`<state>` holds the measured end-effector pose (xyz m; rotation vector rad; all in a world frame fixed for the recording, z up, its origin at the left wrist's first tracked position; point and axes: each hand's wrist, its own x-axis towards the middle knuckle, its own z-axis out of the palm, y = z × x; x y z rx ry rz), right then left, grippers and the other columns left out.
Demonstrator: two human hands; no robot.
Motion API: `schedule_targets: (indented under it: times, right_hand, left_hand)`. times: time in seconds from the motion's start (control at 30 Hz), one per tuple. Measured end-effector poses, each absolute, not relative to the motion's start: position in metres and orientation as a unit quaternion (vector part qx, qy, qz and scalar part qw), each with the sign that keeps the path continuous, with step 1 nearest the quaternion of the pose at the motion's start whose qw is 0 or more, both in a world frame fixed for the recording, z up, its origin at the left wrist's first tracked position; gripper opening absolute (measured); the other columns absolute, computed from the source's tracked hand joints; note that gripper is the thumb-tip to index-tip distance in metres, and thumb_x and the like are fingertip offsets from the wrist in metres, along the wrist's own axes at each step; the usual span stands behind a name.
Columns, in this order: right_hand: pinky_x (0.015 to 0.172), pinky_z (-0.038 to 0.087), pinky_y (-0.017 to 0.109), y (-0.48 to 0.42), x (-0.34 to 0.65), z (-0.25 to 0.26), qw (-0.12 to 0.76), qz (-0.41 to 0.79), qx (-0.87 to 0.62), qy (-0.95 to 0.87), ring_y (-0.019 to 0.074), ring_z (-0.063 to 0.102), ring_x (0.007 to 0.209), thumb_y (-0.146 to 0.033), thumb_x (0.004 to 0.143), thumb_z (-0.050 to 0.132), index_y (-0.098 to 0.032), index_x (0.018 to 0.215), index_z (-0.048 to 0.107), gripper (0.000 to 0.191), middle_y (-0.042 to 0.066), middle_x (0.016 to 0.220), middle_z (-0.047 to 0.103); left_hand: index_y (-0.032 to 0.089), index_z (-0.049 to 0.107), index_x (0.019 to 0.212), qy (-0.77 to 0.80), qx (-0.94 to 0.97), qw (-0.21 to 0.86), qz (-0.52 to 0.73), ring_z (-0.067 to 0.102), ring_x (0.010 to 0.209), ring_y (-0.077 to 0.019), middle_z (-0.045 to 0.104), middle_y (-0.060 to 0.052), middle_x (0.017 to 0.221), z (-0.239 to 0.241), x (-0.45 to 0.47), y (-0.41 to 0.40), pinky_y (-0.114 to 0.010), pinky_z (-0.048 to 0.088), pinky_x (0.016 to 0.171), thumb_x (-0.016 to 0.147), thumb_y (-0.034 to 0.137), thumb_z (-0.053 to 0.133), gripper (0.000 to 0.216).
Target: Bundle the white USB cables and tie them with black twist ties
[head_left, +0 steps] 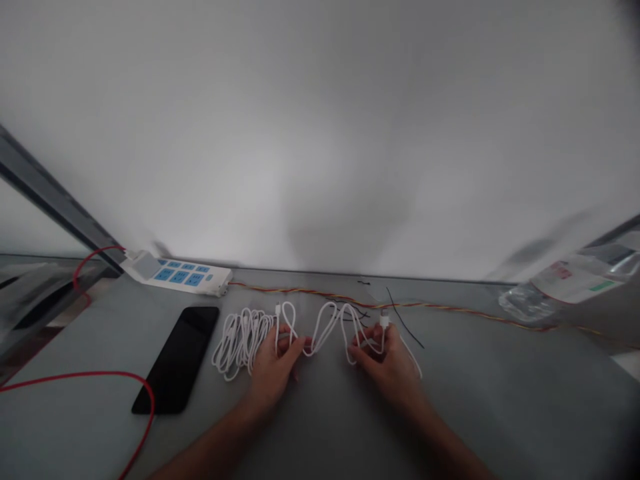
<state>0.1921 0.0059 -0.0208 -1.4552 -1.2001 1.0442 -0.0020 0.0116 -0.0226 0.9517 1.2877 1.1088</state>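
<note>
Cable [329, 327]: white, in upright folds to the right of the phone [177, 360], beyond the coiled bundle [245, 337]; folded back and forth, apparently to gather its length.
Left hand [277, 357]: the nearer hand to the phone; narrow grip pinching cable, probably to stop the folds springing open.
Right hand [385, 357]: farther right of the phone; grip closed around more cable, the USB plug [384, 318] poking up, likely to control that end.
Bundle: just right of the phone, perhaps set there to leave working room.
Black ties [406, 320]: well right of the phone, seemingly within reach.
Power strip [175, 275]: behind the phone, against the wall [350, 133], likely out of the way.
Red cord [100, 375]: crossing the phone's near end.
Table [475, 387]: grey and smooth beneath the phone.
Room: dim; pale wall behind the phone, plastic packaging [575, 280] far right of it.
</note>
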Motion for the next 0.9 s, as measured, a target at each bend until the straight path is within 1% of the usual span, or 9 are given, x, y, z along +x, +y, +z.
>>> schedule_targets:
  times: [0.1,0.2,0.27,0.37,0.47,0.6,0.73,0.83,0.9]
  right_hand:
    - [0.046,0.051,0.032,0.004,0.19,-0.019,0.476,0.444,-0.577,-0.493,0.017,0.062,0.05,-0.036,0.07,0.067,-0.027,0.077,0.03,0.039,-0.001,0.078,0.063]
    - [0.045,0.049,0.031,0.001,0.188,-0.022,0.478,0.469,-0.55,-0.499,0.0173,0.062,0.053,-0.037,0.075,0.064,-0.027,0.078,0.03,0.036,0.002,0.083,0.064]
    - [0.049,0.05,0.032,-0.002,0.186,-0.025,0.471,0.475,-0.539,-0.512,0.0174,0.062,0.057,-0.037,0.079,0.061,-0.027,0.078,0.031,0.032,0.003,0.086,0.065]
    - [0.059,0.051,0.034,-0.007,0.182,-0.029,0.444,0.473,-0.523,-0.552,0.0191,0.064,0.065,-0.037,0.084,0.053,-0.026,0.08,0.033,0.023,0.005,0.088,0.065]
    - [0.066,0.05,0.035,-0.013,0.177,-0.027,0.395,0.433,-0.528,-0.615,0.0212,0.065,0.073,-0.037,0.088,0.048,-0.024,0.087,0.039,0.016,0.006,0.087,0.066]
    - [0.061,0.045,0.032,-0.02,0.173,-0.021,0.325,0.388,-0.539,-0.673,0.0212,0.063,0.069,-0.037,0.093,0.04,-0.023,0.096,0.047,0.017,0.004,0.079,0.066]
    - [0.055,0.04,0.03,-0.019,0.173,-0.023,0.327,0.355,-0.568,-0.667,0.021,0.06,0.061,-0.041,0.094,0.038,-0.023,0.09,0.053,0.024,0.003,0.071,0.064]
    - [0.053,0.038,0.03,-0.016,0.175,-0.026,0.346,0.348,-0.572,-0.657,0.0211,0.06,0.061,-0.042,0.094,0.039,-0.023,0.102,0.056,0.027,0.003,0.071,0.065]
    - [0.051,0.035,0.029,-0.015,0.175,-0.025,0.345,0.334,-0.585,-0.654,0.0206,0.058,0.057,-0.044,0.093,0.039,-0.022,0.098,0.058,0.029,0.002,0.066,0.063]
  left_hand:
    - [0.019,0.047,0.086,0.534,0.408,0.565,0.479,0.065,0.067,-0.0174,0.071,-0.006,0.083,-0.018,-0.001,0.01,-0.018,0.038,0.038,0.073,0.04,0.066,0.031]
    - [0.017,0.053,0.087,0.512,0.42,0.579,0.475,0.064,0.067,-0.0163,0.07,-0.008,0.092,-0.016,0.0,0.008,-0.02,0.041,0.041,0.073,0.034,0.065,0.025]
    - [0.016,0.058,0.093,0.496,0.426,0.607,0.453,0.063,0.065,-0.0154,0.069,-0.009,0.098,-0.016,0.0,0.006,-0.021,0.043,0.045,0.073,0.029,0.063,0.025]
    - [0.015,0.062,0.103,0.474,0.431,0.649,0.41,0.063,0.066,-0.0157,0.07,-0.008,0.101,-0.018,0.002,0.002,-0.024,0.046,0.052,0.071,0.025,0.062,0.033]
    - [0.016,0.063,0.104,0.439,0.46,0.666,0.39,0.065,0.081,-0.0197,0.071,-0.007,0.101,-0.017,0.003,-0.002,-0.029,0.05,0.071,0.072,0.023,0.063,0.033]
    - [0.019,0.058,0.112,0.418,0.504,0.644,0.397,0.062,0.104,-0.0229,0.068,-0.008,0.112,-0.015,0.005,-0.005,-0.035,0.047,0.092,0.079,0.024,0.059,0.034]
    - [0.022,0.048,0.126,0.439,0.536,0.592,0.411,0.056,0.116,-0.0219,0.062,-0.008,0.125,-0.019,0.004,-0.006,-0.038,0.04,0.103,0.086,0.029,0.052,0.041]
    - [0.022,0.048,0.131,0.47,0.56,0.554,0.398,0.051,0.123,-0.0223,0.057,-0.007,0.132,-0.02,0.003,-0.007,-0.038,0.037,0.106,0.089,0.03,0.048,0.042]
    - [0.022,0.05,0.131,0.487,0.566,0.537,0.393,0.049,0.126,-0.022,0.056,-0.005,0.134,-0.018,0.002,-0.007,-0.037,0.036,0.107,0.091,0.032,0.045,0.041]
